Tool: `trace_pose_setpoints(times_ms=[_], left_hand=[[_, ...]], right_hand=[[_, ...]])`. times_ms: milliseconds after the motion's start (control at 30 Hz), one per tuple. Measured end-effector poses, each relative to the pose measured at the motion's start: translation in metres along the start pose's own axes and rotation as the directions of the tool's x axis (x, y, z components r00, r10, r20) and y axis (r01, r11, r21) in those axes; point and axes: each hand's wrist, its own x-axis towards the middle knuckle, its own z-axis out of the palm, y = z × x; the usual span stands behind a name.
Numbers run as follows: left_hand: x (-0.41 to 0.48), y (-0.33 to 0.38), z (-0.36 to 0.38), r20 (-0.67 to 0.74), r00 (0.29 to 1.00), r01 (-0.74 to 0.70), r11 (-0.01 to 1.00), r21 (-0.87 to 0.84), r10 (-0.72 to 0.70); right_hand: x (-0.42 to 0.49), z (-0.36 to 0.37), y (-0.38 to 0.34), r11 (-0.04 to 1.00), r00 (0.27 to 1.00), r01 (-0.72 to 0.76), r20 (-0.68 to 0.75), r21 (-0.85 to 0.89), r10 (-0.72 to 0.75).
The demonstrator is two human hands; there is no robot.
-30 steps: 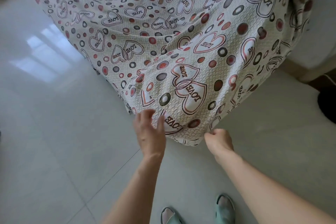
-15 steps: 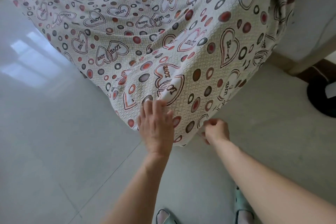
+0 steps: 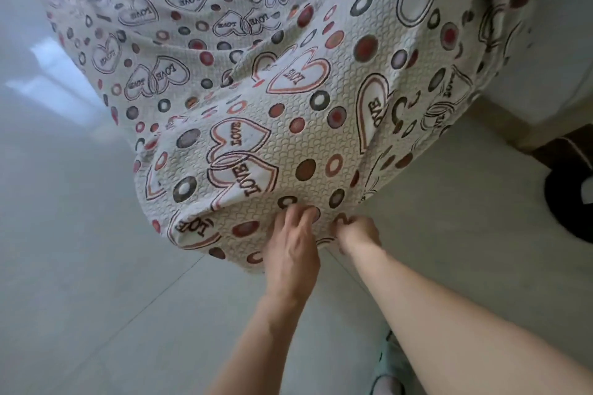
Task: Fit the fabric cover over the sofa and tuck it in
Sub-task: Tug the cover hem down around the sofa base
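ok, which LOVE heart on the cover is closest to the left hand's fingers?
The lower heart of the overlapping pair, up-left of the fingers of the left hand; the hem heart lies farther left.

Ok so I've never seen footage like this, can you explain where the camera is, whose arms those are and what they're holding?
There is no machine here. One camera sits on a person's head and looks forward and down, so the two bare arms coming in from the bottom are that person's own. The big cloth printed with hearts and dots is the fabric cover, draped over the sofa, which it hides. The left hand curls its fingers into the cover near its bottom edge, and the right hand beside it pinches the hem. Around them is a pale tiled floor. A slipper shows at the bottom, and the dark round thing at the right edge is too cut off to name.
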Motion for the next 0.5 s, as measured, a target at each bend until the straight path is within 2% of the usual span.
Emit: trace_pose_setpoints(times_ms=[100, 233, 300, 333, 367, 433, 500], left_hand=[[0.025, 0.017, -0.001, -0.007, 1.0, -0.015, 1.0, -0.004, 0.015], [0.064, 0.042, -0.001, -0.001, 0.998, -0.064, 0.998, 0.022, 0.064], [0.079, 0.054, -0.001, 0.007, 0.996, -0.087, 0.995, 0.039, 0.087], [0.085, 0.059, 0.0, 0.01, 0.997, -0.079, 0.996, 0.042, 0.078], [0.089, 0.064, 0.001, 0.01, 0.998, -0.061, 0.997, 0.048, 0.061], [0.093, 0.07, 0.007, 0.0, 1.0, -0.018, 0.997, 0.078, 0.019], [0.093, 0.072, 0.013, -0.013, 1.0, 0.013, 0.995, 0.1, -0.012]], right_hand=[[0.017, -0.03, -0.022, 0.984, 0.986, 0.145, 0.065, 0.105, -0.152], [0.049, -0.083, -0.069, 0.939, 0.955, 0.289, -0.121, 0.188, -0.27], [0.058, -0.104, -0.091, 0.917, 0.902, 0.396, -0.212, 0.057, -0.377], [0.061, -0.115, -0.101, 0.879, 0.849, 0.467, -0.228, -0.101, -0.477], [0.062, -0.125, -0.108, 0.798, 0.778, 0.522, -0.214, -0.301, -0.59], [0.064, -0.144, -0.117, 0.517, 0.626, 0.551, -0.085, -0.655, -0.775], [0.074, -0.156, -0.121, 0.221, 0.495, 0.487, 0.058, -0.845, -0.867]])
